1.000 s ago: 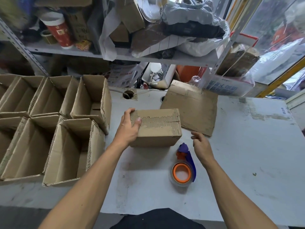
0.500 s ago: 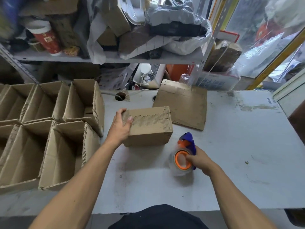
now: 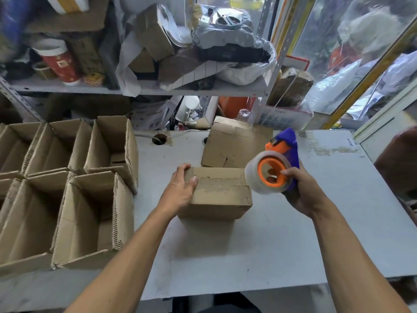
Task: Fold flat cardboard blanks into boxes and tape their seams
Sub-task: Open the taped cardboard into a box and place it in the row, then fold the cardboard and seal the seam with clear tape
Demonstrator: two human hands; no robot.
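A folded cardboard box (image 3: 220,195) stands on the white table (image 3: 293,240), its closed flaps meeting in a seam on top. My left hand (image 3: 180,188) presses on the box's left end, thumb over the seam. My right hand (image 3: 303,190) holds a tape dispenser (image 3: 274,168) in the air just right of the box; it has an orange core, a clear tape roll and a purple handle. Behind the box lies a stack of flat cardboard blanks (image 3: 234,145).
Several open folded boxes (image 3: 90,213) stand in rows on the left of the table. A cluttered metal shelf (image 3: 140,89) rises behind the table. Two cable holes (image 3: 159,140) sit near the table's back edge. A glass wall is at the right.
My right hand reached down to the tape dispenser on the table, gripped it and lifted it up beside the box. My left hand stayed on the box.
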